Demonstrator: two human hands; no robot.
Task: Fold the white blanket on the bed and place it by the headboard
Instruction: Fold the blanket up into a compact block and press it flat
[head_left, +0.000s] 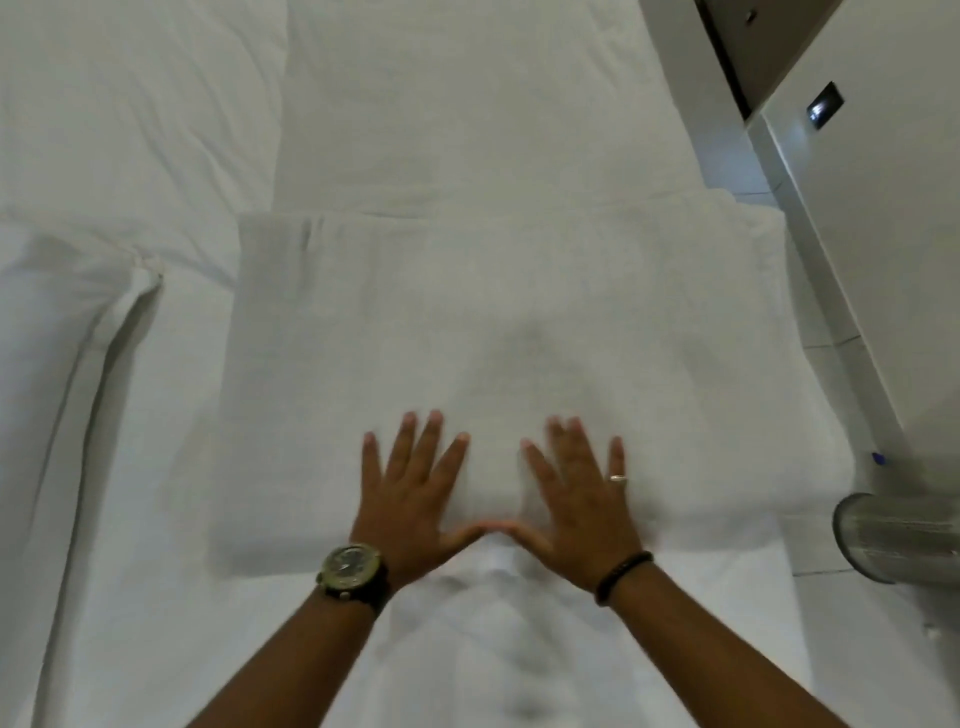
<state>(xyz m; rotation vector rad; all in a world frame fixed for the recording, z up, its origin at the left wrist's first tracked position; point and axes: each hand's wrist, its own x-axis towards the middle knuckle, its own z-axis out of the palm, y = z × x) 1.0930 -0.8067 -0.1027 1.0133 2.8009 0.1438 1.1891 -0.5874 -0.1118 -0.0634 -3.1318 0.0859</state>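
Observation:
The white blanket (498, 322) lies folded into a thick wide rectangle across the bed (441, 104). Both my hands press flat on its near edge, fingers spread, thumbs touching each other. My left hand (410, 488) wears a watch at the wrist. My right hand (576, 493) has a ring and a dark bracelet at the wrist. Neither hand grips the fabric. The blanket's right end reaches the bed's right edge.
A white pillow or duvet (104, 130) lies at the far left, with a creased sheet fold (119, 322) beside the blanket. To the right are a tiled floor (841, 613), a white cabinet (883, 218) and a shiny metal cylinder (898, 535).

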